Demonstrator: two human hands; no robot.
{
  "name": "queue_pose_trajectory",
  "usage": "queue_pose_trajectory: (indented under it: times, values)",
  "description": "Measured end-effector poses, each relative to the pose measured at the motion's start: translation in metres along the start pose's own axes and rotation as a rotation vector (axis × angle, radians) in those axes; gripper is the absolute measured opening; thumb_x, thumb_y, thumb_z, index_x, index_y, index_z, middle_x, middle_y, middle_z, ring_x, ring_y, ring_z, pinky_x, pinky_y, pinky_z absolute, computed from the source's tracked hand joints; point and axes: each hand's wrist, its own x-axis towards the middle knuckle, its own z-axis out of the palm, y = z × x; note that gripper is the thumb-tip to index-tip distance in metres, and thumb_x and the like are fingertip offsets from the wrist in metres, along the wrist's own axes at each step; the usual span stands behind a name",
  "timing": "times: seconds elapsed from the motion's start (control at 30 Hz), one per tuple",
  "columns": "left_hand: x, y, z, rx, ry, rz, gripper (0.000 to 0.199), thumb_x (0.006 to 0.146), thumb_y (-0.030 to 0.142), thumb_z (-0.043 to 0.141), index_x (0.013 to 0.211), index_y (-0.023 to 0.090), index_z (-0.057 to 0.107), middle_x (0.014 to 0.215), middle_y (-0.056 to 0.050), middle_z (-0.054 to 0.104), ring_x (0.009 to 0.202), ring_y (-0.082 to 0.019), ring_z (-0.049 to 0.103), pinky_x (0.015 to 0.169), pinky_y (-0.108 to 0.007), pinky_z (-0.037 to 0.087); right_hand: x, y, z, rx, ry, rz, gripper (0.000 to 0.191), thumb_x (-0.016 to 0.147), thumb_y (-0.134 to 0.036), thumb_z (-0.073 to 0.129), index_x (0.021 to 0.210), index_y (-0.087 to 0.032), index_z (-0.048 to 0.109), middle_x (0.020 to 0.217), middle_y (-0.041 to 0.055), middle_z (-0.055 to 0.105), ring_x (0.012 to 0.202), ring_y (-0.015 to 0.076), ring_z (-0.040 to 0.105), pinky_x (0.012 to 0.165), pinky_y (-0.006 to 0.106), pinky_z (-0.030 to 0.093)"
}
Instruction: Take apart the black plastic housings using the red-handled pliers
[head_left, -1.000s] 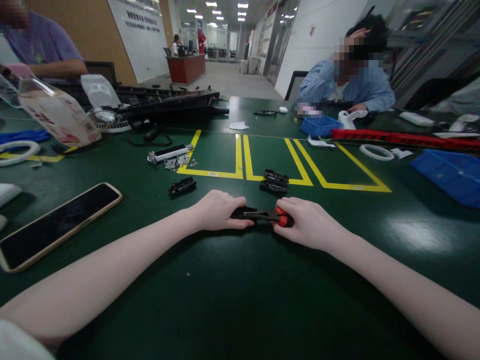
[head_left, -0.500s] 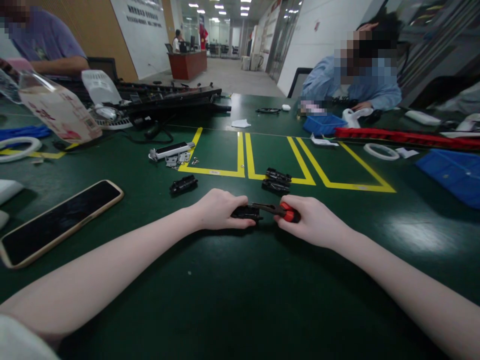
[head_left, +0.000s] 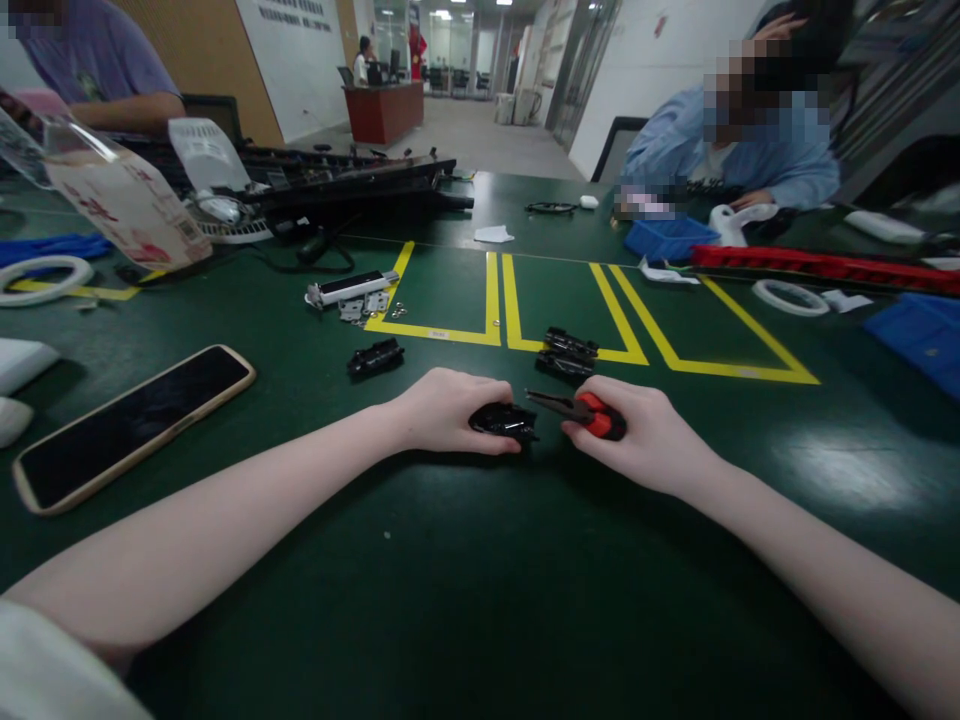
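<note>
Fingers and thumb of my left hand (head_left: 454, 412) grip a black plastic part (head_left: 504, 421) low over the green table (head_left: 480, 600). My right hand (head_left: 645, 430) is closed around red-handled pliers (head_left: 598, 414), whose dark jaws point left, a small gap away from the black part. Behind my right hand, two similar black parts (head_left: 568, 352) lie together at the yellow tape. Another black part (head_left: 376, 357) rests behind my left hand. Farther back are a silver and black piece (head_left: 351, 289) and small metal brackets (head_left: 364, 306).
A phone (head_left: 135, 425) lies at the left, with a tilted bottle (head_left: 124, 195) behind it. Yellow tape outlines (head_left: 442, 335) mark the table. Blue trays (head_left: 919, 335), a white tape ring (head_left: 790, 297) and a red strip (head_left: 825, 270) are at the right. Two people sit across the table.
The pliers have moved off the black part to the right, together with my right hand. The black part has turned slightly in my left hand. The camera view has shifted a little.
</note>
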Motion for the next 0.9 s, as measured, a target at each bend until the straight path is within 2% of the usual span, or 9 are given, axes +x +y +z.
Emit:
queue_pose_trajectory:
  times: [0.1,0.23,0.37,0.57,0.73,0.83,0.9]
  values:
    - [-0.001,-0.002,0.001,-0.016,0.007,0.027,0.043,0.089,0.056,0.064,0.107,0.018,0.063,0.104,-0.005,0.064,0.076,-0.014,0.06,0.06,-0.024,0.042,-0.002,0.004,0.003,0.016,0.095,-0.032,0.021,0.084,-0.043,0.061,0.08,-0.023,0.056,0.078,0.0041,0.062,0.068,0.0184,0.056,0.06,0.032,0.044]
    - [0.0,-0.006,0.002,-0.041,0.012,0.039,0.043,0.087,0.053,0.067,0.113,0.019,0.064,0.124,-0.009,0.056,0.091,-0.018,0.062,0.073,-0.029,0.051,-0.004,0.012,0.006,0.058,0.269,-0.09,0.02,0.084,-0.041,0.064,0.08,-0.024,0.056,0.077,0.0035,0.061,0.067,0.0188,0.056,0.059,0.033,0.043]
    - [0.005,-0.01,0.002,-0.057,0.03,0.034,0.042,0.089,0.05,0.067,0.117,0.018,0.064,0.129,-0.01,0.054,0.108,-0.023,0.06,0.088,-0.037,0.053,-0.004,0.017,0.007,0.139,0.395,-0.009,0.021,0.084,-0.043,0.063,0.079,-0.024,0.056,0.075,0.0024,0.059,0.066,0.0188,0.055,0.061,0.035,0.043]
    - [0.028,-0.025,0.002,-0.061,0.031,0.021,0.042,0.091,0.049,0.066,0.118,0.017,0.064,0.129,-0.012,0.055,0.113,-0.025,0.058,0.095,-0.04,0.05,-0.003,0.015,0.006,0.216,0.39,0.139,0.021,0.086,-0.044,0.06,0.079,-0.024,0.055,0.072,0.0013,0.056,0.065,0.019,0.052,0.062,0.036,0.043]
    - [0.048,-0.034,0.0,-0.095,0.025,-0.01,0.05,0.086,0.047,0.071,0.124,0.015,0.061,0.127,-0.013,0.054,0.115,-0.025,0.058,0.098,-0.039,0.049,-0.003,0.017,0.005,0.254,0.392,0.156,0.021,0.087,-0.044,0.059,0.08,-0.024,0.056,0.072,0.0014,0.056,0.065,0.0188,0.052,0.061,0.036,0.042]
    - [0.042,-0.032,-0.007,-0.059,0.024,-0.048,0.059,0.088,0.048,0.069,0.135,0.016,0.052,0.134,-0.015,0.052,0.119,-0.027,0.057,0.099,-0.04,0.049,-0.003,0.018,0.005,0.253,0.369,0.153,0.022,0.086,-0.045,0.06,0.08,-0.024,0.056,0.074,0.0023,0.058,0.066,0.0198,0.053,0.063,0.037,0.043]
    - [0.029,-0.029,-0.017,0.03,0.031,-0.083,0.066,0.087,0.052,0.068,0.14,0.019,0.047,0.142,-0.014,0.048,0.125,-0.029,0.054,0.104,-0.045,0.045,-0.004,0.018,0.005,0.251,0.359,0.135,0.022,0.086,-0.045,0.06,0.079,-0.024,0.055,0.074,0.0029,0.058,0.067,0.0203,0.054,0.065,0.038,0.044]
